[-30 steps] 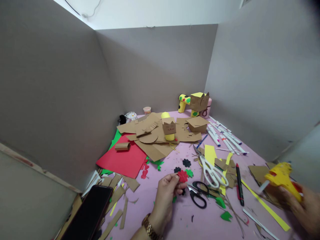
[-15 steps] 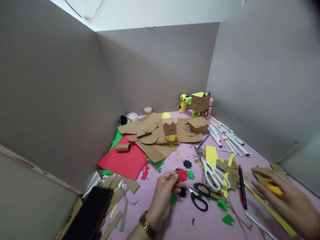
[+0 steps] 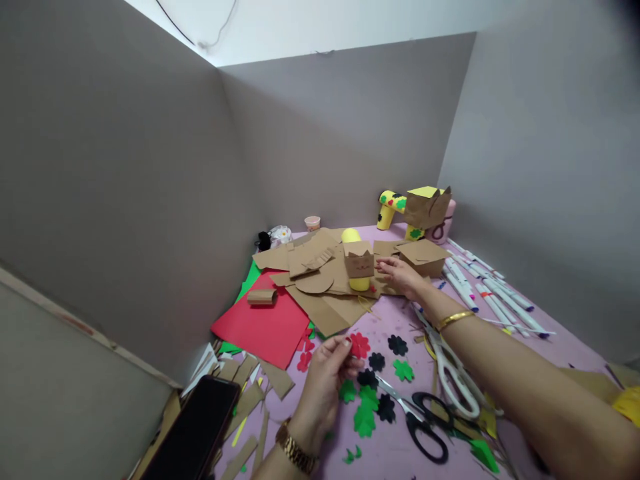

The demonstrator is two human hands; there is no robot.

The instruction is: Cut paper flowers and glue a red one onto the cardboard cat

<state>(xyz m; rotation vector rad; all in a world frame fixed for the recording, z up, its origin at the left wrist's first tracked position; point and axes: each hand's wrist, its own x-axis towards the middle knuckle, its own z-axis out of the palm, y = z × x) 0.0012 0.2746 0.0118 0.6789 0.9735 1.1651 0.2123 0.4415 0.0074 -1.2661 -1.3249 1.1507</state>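
A red paper flower (image 3: 359, 345) is pinched between the thumb and fingers of my left hand (image 3: 327, 367), low over the table. My right hand (image 3: 399, 273) reaches across the table with its fingers stretched out, just right of a small cardboard cat head (image 3: 359, 265) mounted on a yellow tube (image 3: 359, 285). Whether the fingertips touch it I cannot tell. Around my left hand lie black paper flowers (image 3: 398, 345), green paper flowers (image 3: 403, 370) and black-handled scissors (image 3: 417, 417). White-handled scissors (image 3: 453, 373) lie partly under my right forearm.
Red paper (image 3: 265, 327) and cardboard sheets (image 3: 320, 310) cover the left and back. A phone (image 3: 195, 427) lies front left beside cardboard scraps (image 3: 245, 400). Several markers (image 3: 500, 293) lie at right. A spotted yellow tube figure (image 3: 385, 217) and a cardboard box (image 3: 424, 257) stand behind.
My right hand has swung from the lower right, inward and forward to beside the cardboard cat. My left hand still holds the red flower. The camera view has turned slightly left.
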